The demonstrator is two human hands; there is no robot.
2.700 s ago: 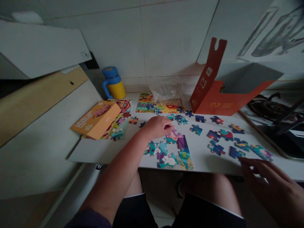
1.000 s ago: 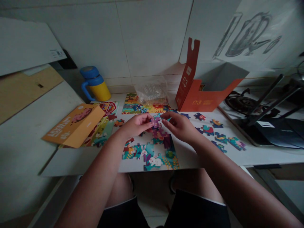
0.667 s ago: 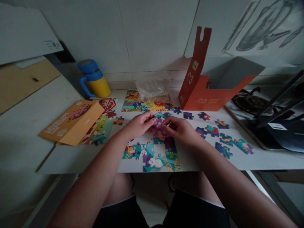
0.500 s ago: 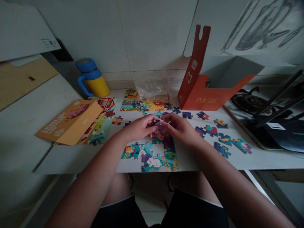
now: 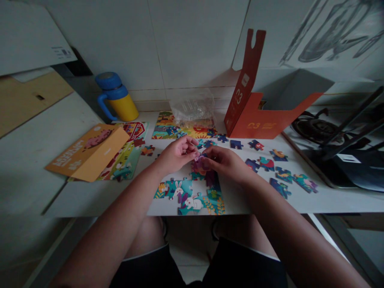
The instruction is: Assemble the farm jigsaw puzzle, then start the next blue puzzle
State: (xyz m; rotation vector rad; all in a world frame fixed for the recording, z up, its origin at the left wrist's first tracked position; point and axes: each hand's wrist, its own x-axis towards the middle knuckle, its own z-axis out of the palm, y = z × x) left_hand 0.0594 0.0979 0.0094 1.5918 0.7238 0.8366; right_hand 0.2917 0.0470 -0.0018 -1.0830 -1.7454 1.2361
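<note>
Between my hands, just above the table, is a purple puzzle piece [image 5: 199, 163]. My right hand [image 5: 226, 161] pinches its right side between thumb and fingers. My left hand [image 5: 180, 155] has its fingers curled, with thumb and fingertip closed at the piece's upper left corner. Below lies a joined part of a jigsaw [image 5: 186, 203] showing white rabbits, leaves and orange plants on teal. Its upper part is partly covered by the held piece and my fingers. Several teal puzzle pieces [image 5: 207, 143] lie just behind my hands.
Loose puzzle pieces [image 5: 266, 163] are scattered to the right. An orange open box [image 5: 258, 126], a clear plastic bag [image 5: 193, 108] on a picture sheet [image 5: 163, 130], and a blue-yellow flask [image 5: 123, 104] stand behind. An orange envelope [image 5: 90, 154] lies left; a black appliance [image 5: 339, 160] sits right.
My left hand has loosened and lifted a little, its fingers shifting away from the piece's far edge. My right hand keeps its pinch, and the purple piece has turned slightly.
</note>
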